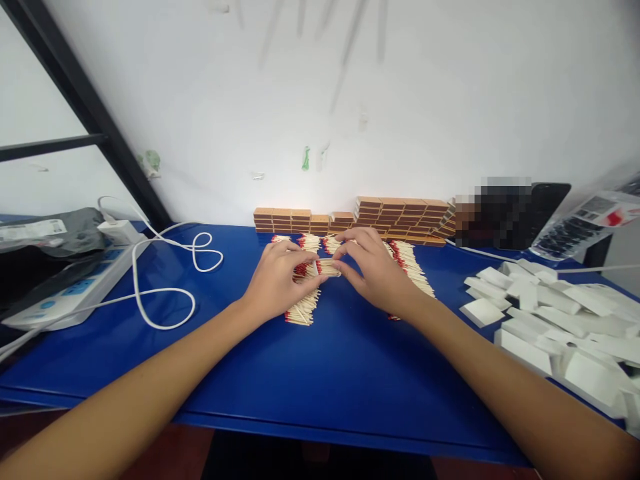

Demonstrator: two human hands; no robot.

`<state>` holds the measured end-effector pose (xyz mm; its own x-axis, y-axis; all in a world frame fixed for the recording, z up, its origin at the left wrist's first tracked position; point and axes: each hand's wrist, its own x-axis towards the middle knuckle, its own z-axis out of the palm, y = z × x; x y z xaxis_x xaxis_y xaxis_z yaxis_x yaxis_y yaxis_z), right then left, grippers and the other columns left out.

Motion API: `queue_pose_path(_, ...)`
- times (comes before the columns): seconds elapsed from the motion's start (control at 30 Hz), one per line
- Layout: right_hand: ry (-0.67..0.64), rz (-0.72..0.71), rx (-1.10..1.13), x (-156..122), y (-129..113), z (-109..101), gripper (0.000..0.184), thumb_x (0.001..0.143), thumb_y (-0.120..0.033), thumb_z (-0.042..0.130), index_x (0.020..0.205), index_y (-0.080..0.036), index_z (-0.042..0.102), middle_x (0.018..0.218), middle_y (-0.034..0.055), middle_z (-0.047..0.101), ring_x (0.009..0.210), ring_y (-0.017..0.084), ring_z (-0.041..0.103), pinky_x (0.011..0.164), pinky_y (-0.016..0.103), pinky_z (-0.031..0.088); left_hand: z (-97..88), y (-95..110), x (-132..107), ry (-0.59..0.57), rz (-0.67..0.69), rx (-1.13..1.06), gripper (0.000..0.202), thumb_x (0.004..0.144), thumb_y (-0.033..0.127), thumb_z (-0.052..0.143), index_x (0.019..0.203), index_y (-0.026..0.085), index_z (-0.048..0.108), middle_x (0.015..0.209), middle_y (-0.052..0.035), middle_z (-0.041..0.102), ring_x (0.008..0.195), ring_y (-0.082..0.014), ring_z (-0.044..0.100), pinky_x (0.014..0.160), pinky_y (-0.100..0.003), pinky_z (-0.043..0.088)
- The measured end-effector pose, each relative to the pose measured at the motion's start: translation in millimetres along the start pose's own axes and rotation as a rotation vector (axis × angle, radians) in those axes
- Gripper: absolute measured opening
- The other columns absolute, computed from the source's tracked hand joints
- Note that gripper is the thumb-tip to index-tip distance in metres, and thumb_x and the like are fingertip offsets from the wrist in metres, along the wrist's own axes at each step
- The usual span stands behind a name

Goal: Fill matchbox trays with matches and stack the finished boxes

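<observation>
Rows of red-tipped matchsticks (305, 308) lie on a blue table (320, 373) in front of me. My left hand (277, 280) and my right hand (375, 270) meet over the middle of the rows. Together they pinch a small bundle of matchsticks (325, 267) between fingers and thumbs. More matchsticks (413, 263) stretch out to the right behind my right hand. Stacked brown matchbox trays (395, 217) line the wall just beyond.
A heap of white matchbox sleeves (555, 313) fills the right side of the table. At the left sit a power strip (65, 290) and a looped white cable (165, 280). A dark phone (547, 210) and a packaged item (585, 227) stand at the back right.
</observation>
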<state>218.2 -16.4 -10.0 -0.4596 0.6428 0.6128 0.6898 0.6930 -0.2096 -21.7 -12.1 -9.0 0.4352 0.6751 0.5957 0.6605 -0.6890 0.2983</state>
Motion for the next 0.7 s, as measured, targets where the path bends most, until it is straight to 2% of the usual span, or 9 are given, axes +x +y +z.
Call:
queue_pose_path(0.1,0.049,0.047,-0.08,-1,8,2,0.019,0.107,-0.027,0.054,0.113,-0.024,0.073,0.131,0.0177,0.068,0.131,0.036,0.055,0.113,0.059,0.047,-0.4,0,1,-0.009,-0.02,0.015,0.028,0.087,0.038,0.092,0.11,0.025,0.083,0.102,-0.0052,0.082,0.106,-0.0271,0.073,0.101,-0.046,0.053)
queue_pose_path(0.17,0.002,0.079,-0.158,-3,17,6,0.024,0.107,-0.025,0.053,0.118,-0.022,0.074,0.132,0.0191,0.068,0.132,0.037,0.054,0.112,0.06,0.047,-1.8,-1,2,0.012,-0.077,0.035,0.028,0.087,0.037,0.092,0.11,0.024,0.083,0.105,-0.0059,0.083,0.108,-0.0286,0.073,0.101,-0.048,0.053)
queue_pose_path(0.27,-0.121,0.11,-0.271,-10,33,16,0.031,0.106,-0.023,0.051,0.126,-0.02,0.074,0.146,0.0214,0.064,0.139,0.041,0.048,0.111,0.064,0.047,-5.0,-4,4,0.056,-0.161,0.041,0.026,0.088,0.037,0.091,0.11,0.026,0.083,0.108,-0.0045,0.084,0.109,-0.0298,0.073,0.102,-0.05,0.053)
queue_pose_path(0.4,-0.174,0.108,-0.314,-15,47,24,0.033,0.107,-0.024,0.05,0.129,-0.021,0.075,0.154,0.0214,0.058,0.145,0.041,0.043,0.109,0.064,0.049,-7.9,-5,6,0.085,-0.184,0.033,0.025,0.088,0.034,0.091,0.11,0.026,0.083,0.11,-0.0035,0.085,0.11,-0.0289,0.073,0.103,-0.05,0.053)
queue_pose_path(0.7,-0.128,0.088,-0.143,-7,49,25,0.017,0.106,-0.026,0.056,0.104,-0.021,0.072,0.124,0.0172,0.069,0.128,0.035,0.054,0.108,0.056,0.051,-2.9,-2,4,0.035,-0.171,0.04,0.026,0.089,0.039,0.091,0.109,0.024,0.082,0.108,-0.0048,0.085,0.11,-0.0297,0.072,0.102,-0.05,0.051)
